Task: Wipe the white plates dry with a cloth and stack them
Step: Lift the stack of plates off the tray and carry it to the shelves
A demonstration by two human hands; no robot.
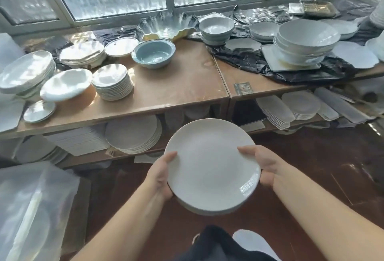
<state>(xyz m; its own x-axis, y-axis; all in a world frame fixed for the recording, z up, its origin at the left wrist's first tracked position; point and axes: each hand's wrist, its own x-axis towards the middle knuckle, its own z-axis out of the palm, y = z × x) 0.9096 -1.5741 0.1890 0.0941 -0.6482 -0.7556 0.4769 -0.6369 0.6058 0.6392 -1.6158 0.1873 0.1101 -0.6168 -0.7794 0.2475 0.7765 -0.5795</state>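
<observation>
- Our left hand (pixel 161 174) grips the left edge of a white plate (pixel 212 165), thumb lying on the upper face, fingers curled out of sight underneath.
- Our right hand (pixel 262 166) grips the right edge the same way, thumb on top and pointing toward the middle, fingers hidden below.
- The plate is held face up in the air in front of us, tilted slightly, above a dark red floor (pixel 311 167). A second rim shows under its near edge, so we may be holding two or more plates together; we cannot tell how many.
- No cloth is in either hand. A dark cloth (pixel 216 244) lies near us at the bottom of the view, perhaps on our lap, with another white plate (pixel 252 240) just beside it on the right.
- Beyond the plate stands a wooden table (pixel 176 86) by a window. On its far left side are several stacks of white plates (pixel 113 83), and a blue bowl (pixel 153 54) sits further back.
- To the right, more bowls (pixel 305 40) rest on black plastic sheeting.
- We judge the step in hand to be carrying the plate to a stack or checking that it is dry.
- To do it well, we should keep both grips even, hold the plate level, lower it centred on a stack of matching plates, and set it down gently so no rim chips.
</observation>
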